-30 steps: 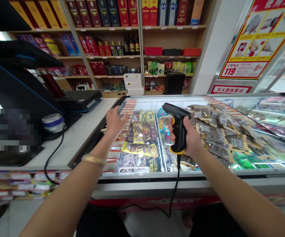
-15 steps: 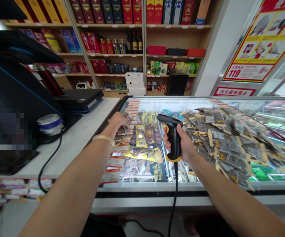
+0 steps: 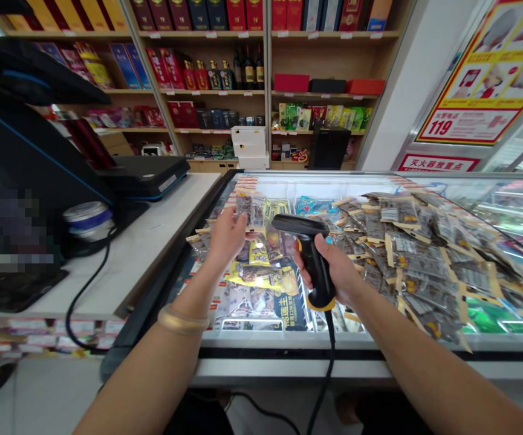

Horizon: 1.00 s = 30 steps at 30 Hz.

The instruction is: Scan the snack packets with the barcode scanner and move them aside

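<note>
A: L hand (image 3: 228,237)?
B: Pinching a packet (image 3: 256,211) above the glass-topped case (image 3: 297,367), just L of the scanner (image 3: 313,260).
A: R hand (image 3: 340,275)?
B: Wrapped rd scanner grip, nose twd packet. Hands apart.
A: Doing it well?
B: Prob. hold pkt flat, steady, printed side squarely facing nose; cord (image 3: 329,362) slack. Code too small to tell.

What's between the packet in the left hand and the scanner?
In the head view, yellow bags show between packet and scanner, inside the case below.

Pkt (image 3: 251,209) in L hand (image 3: 228,234), scanner (image 3: 314,266) in R hand (image 3: 341,269)
</note>
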Motion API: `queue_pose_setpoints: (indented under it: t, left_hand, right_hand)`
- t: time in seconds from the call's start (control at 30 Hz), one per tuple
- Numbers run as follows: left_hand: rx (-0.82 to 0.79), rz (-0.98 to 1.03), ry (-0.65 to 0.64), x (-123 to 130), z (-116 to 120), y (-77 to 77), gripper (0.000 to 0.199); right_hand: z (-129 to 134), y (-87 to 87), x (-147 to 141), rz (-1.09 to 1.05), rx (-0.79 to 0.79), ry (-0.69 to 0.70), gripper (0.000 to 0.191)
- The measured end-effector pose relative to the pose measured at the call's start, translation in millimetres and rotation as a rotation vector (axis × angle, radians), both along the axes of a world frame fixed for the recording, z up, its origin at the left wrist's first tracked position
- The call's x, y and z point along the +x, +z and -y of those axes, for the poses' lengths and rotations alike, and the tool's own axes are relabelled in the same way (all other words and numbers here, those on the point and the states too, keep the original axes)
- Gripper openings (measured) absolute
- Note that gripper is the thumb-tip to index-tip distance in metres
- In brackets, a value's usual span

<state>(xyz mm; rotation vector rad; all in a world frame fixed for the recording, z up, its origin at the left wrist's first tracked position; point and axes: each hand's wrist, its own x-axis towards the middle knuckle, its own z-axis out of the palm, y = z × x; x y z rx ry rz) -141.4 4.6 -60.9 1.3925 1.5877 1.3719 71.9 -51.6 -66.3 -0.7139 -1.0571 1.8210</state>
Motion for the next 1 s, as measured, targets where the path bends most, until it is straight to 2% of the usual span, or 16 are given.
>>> queue_pose_setpoints:
  t: [0.37,0.53,0.63,0.73,0.87,1.0]
  left_hand:
    - [0.079,-0.139,-0.055,2,0,-5.5,0.032]
    - [0.075,-0.126,-0.055,1,-1,-5.5,0.032]
    - [0.084,-0.109,-0.054,0,-1,-3.9,0.037]
    - [0.178,-0.196,-0.016,5,-3,3.2,0.038]
    - [0.298,-0.222,-0.126,37,-6,24.4,0.042]
    - [0.346,-0.272,-0.255,102,-7,45.8,0.045]
  right_hand:
    - [-1,-2.8,-1,0.046,-0.026,0.016,0.065]
    - [-3,-5.1,-1,0.02,-0.041,0.044,0.06]
    - [-3,-1.5,-4,-0.017,-0.055,0.045,0.056]
    - [-2,6.2,0,-0.083,-0.048,0.026,0.056]
    - [8,18.9,31,-0.186,0.053,-0.094,0.058]
    - [24,31.1,91,-0.185,0.115,-0.295,0.057]
